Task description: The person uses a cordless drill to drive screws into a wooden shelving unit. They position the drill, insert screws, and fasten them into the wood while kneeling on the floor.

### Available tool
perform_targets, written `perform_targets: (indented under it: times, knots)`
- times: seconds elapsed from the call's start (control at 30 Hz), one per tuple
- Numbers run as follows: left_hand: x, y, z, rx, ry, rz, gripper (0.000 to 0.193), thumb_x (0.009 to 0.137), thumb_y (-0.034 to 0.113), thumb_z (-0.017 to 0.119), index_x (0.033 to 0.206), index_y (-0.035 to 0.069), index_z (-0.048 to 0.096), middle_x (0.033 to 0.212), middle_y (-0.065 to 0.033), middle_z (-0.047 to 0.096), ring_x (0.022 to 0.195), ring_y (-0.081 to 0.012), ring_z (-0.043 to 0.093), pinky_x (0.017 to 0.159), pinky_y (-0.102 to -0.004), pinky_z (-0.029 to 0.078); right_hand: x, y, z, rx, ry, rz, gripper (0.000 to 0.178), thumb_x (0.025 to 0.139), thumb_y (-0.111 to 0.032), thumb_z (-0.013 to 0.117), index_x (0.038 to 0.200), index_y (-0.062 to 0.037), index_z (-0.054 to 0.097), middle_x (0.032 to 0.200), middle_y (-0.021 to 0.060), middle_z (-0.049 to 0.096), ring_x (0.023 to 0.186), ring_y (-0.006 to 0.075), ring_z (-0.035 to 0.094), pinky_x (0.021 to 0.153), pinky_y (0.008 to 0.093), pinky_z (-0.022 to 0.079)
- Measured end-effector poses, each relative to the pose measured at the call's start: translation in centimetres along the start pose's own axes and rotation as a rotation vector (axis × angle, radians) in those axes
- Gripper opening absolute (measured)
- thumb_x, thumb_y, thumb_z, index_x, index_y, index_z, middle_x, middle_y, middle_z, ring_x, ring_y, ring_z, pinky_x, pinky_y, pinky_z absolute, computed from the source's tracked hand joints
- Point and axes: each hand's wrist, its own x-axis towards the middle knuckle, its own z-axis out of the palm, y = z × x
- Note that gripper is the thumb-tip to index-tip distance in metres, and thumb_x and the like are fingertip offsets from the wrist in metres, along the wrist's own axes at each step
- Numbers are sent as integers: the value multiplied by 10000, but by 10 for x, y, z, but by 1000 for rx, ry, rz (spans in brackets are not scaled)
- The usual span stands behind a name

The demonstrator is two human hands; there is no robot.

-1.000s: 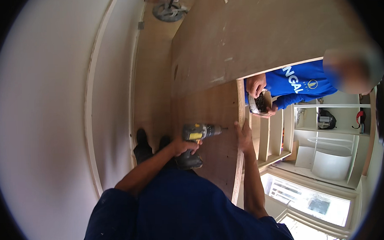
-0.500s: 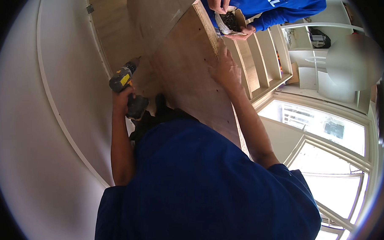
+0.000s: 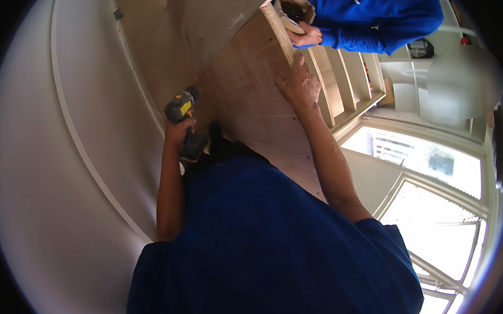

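My left hand (image 3: 178,132) is closed around the handle of a cordless drill (image 3: 179,108), black and grey with a yellow label. Its chuck points away to the upper right, apart from the wood; whether a bit is fitted is too small to tell. My right hand (image 3: 300,88) grips the raw edge of a large reddish-brown wooden panel (image 3: 243,91), thumb on the near face, index finger stretched along the edge, other fingers partly hidden. Just beyond it, a co-worker in a blue top (image 3: 368,14) holds a small torn box (image 3: 295,11) of dark screws with both hands.
A pale wall-like panel (image 3: 99,90) rises along my left. Behind the wooden panel stands a shelf frame (image 3: 343,82) with several compartments. Bright windows (image 3: 429,162) are on the right, and white shelving (image 3: 404,96) lies at the far right. A blurred round shape (image 3: 465,83) covers part of it.
The drill in my left hand has moved right and slightly down, nearer the wooden panel. My right hand remains at the panel edge. The co-worker's hands and box have shifted up and left.
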Motion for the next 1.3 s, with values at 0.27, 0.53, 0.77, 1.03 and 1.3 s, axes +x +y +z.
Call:
perform_targets:
  times: [0.27, 0.53, 0.77, 1.03, 1.3]
  knots:
    - [-4, 35, 4, 89, -120, -183, 303, 805, 23, 674, 1107, 11, 653, 753, -46, 615, 600, -178, 612, 566, -327, 507, -44, 50, -37, 430, -90, -268, 808, 949, -329, 692, 1576, -21, 287, 1306, 336, 624, 1237, 489, 602, 1071, 531, 470]
    - [37, 13, -26, 153, -102, -446, 224, 825, 63, 684, 1045, 66, 649, 720, -44, 582, 575, -188, 584, 545, -351, 499, -291, 165, 12, 225, 47, 148, 782, 963, -405, 709, 1582, -71, 366, 1329, 209, 612, 1190, 407, 619, 1003, 514, 487]
    - [91, 7, -58, 331, -99, -684, 153, 837, 126, 681, 981, 110, 630, 716, -44, 556, 592, -212, 557, 579, -385, 494, -369, 175, 44, 89, 170, 555, 596, 855, -495, 808, 1226, -74, 605, 1140, 107, 647, 1133, 317, 613, 966, 490, 467]
    - [116, -8, -80, 538, -97, -849, 119, 843, 102, 659, 924, 105, 572, 654, -58, 509, 540, -242, 535, 562, -419, 496, -355, 160, 27, 171, 116, 614, 529, 812, -471, 854, 1053, -72, 604, 1038, 85, 647, 1091, 308, 629, 953, 479, 469]
    - [92, -5, -71, 588, -70, -878, 93, 848, 104, 653, 890, 65, 580, 642, -65, 514, 542, -246, 545, 560, -428, 489, -354, 161, 15, 206, 105, 591, 507, 841, -453, 819, 1080, -73, 583, 1072, 102, 646, 1116, 302, 624, 945, 484, 473]
